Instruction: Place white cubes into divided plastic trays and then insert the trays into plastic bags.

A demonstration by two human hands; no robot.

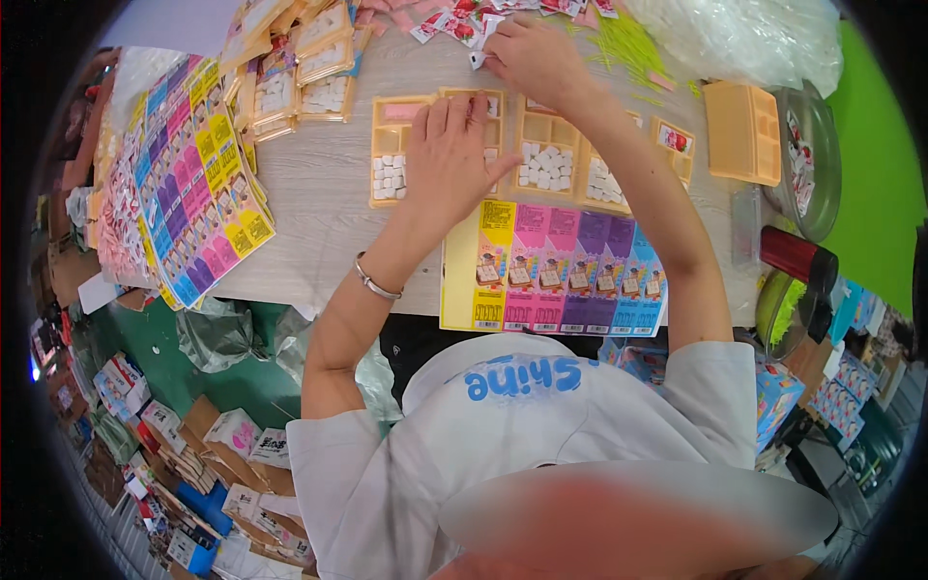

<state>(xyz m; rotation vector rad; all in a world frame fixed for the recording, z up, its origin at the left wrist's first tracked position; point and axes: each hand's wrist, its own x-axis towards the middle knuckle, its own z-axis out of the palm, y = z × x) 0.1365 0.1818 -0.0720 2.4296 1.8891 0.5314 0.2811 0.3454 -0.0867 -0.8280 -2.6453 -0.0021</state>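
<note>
My left hand (451, 159) lies palm down with its fingers apart across two pale-yellow compartment trays, hiding much of them. The left tray (391, 136) shows white cubes (390, 174) in a lower section and a pink piece (401, 111) in an upper one. Further up, my right hand (532, 60) has its fingertips closed on a small white sachet (478, 59) beside the strawberry-printed sachets (462, 31). Under the right forearm are more trays with white cubes (547, 167); the rightmost holds a red-and-white sachet (676, 141).
Below the trays lies a colourful printed card sheet (556, 271). Similar sheets (198, 184) and filled trays (324, 95) are piled at left. Green sticks (633, 48), clear plastic film (735, 39), stacked trays (742, 130) and a bowl of sachets (820, 184) stand at right.
</note>
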